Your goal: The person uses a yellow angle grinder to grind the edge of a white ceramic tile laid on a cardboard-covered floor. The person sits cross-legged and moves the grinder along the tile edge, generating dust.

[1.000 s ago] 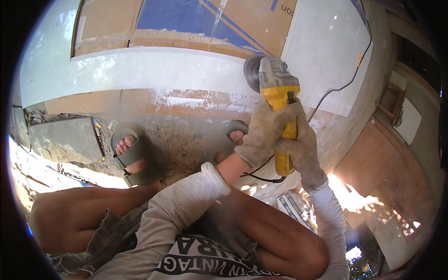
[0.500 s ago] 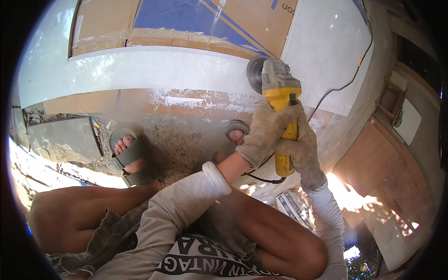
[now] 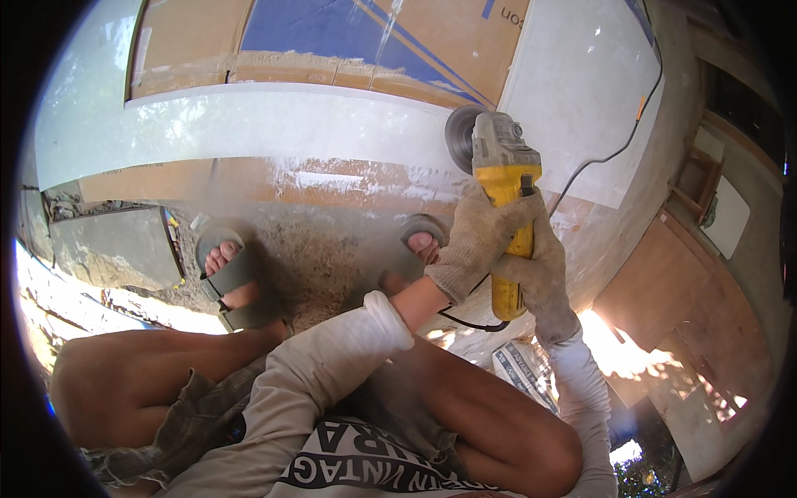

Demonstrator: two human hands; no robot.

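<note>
Both of my hands wear dusty beige gloves and are closed around a yellow and grey angle grinder (image 3: 508, 176). My left hand (image 3: 471, 241) wraps the body just behind the grey gear head. Lower on the handle grips my right hand (image 3: 538, 270), its fingers passing around the yellow casing. The grinder's round disc (image 3: 466, 139) is at the upper left of the tool, blurred, by the white panel (image 3: 274, 120) near its inner edge. Whether the disc touches the panel I cannot tell. A black cord (image 3: 473, 324) leaves the handle's lower end.
Cardboard with blue print (image 3: 332, 33) fills the panel's opening, and a dusty cardboard strip (image 3: 332, 178) runs along its near edge. My sandalled feet (image 3: 228, 270) stand close by. An orange-marked cable (image 3: 610, 153) curves along the right. Brown boards (image 3: 664, 274) lie farther right.
The grinder and both gloved hands have shifted slightly to the right and a little nearer to me. My grip on the tool looks the same.
</note>
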